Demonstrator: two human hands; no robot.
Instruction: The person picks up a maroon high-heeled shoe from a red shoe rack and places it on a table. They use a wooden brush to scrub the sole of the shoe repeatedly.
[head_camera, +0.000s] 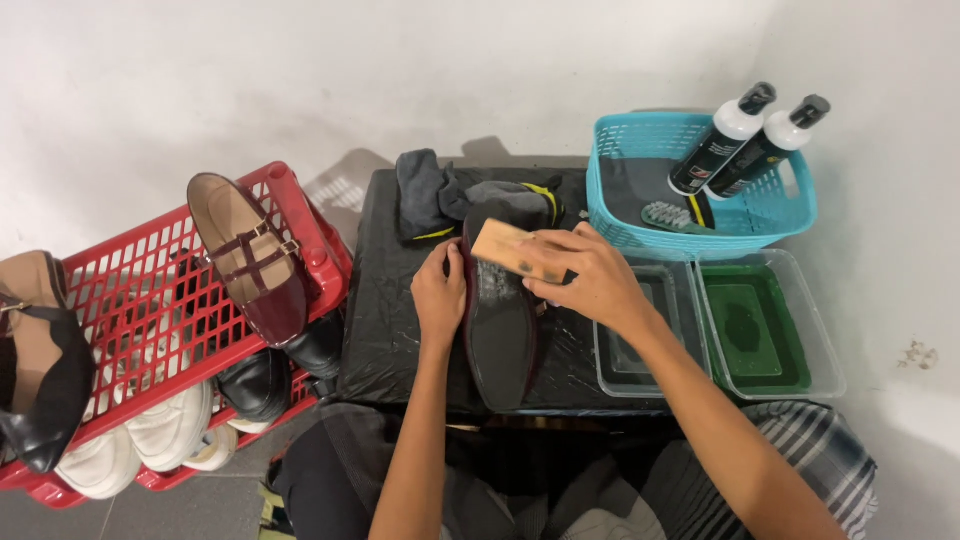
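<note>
A dark maroon shoe (500, 335) lies sole-up on a black-covered low table (385, 300). My left hand (441, 292) grips its left edge and holds it steady. My right hand (583, 275) is closed around a wooden-backed brush (508, 250), pressed onto the heel end of the sole. A crumpled grey cloth with a yellow trim (440, 195) lies just behind the shoe.
A red crate (300, 215) at the left holds several shoes, with a matching maroon strap shoe (250, 255) on its rim. A blue basket (625, 140) at the back right holds two bottles (745, 145) and a brush. Two clear trays (640, 350), one with green liquid (755, 325), sit at the right.
</note>
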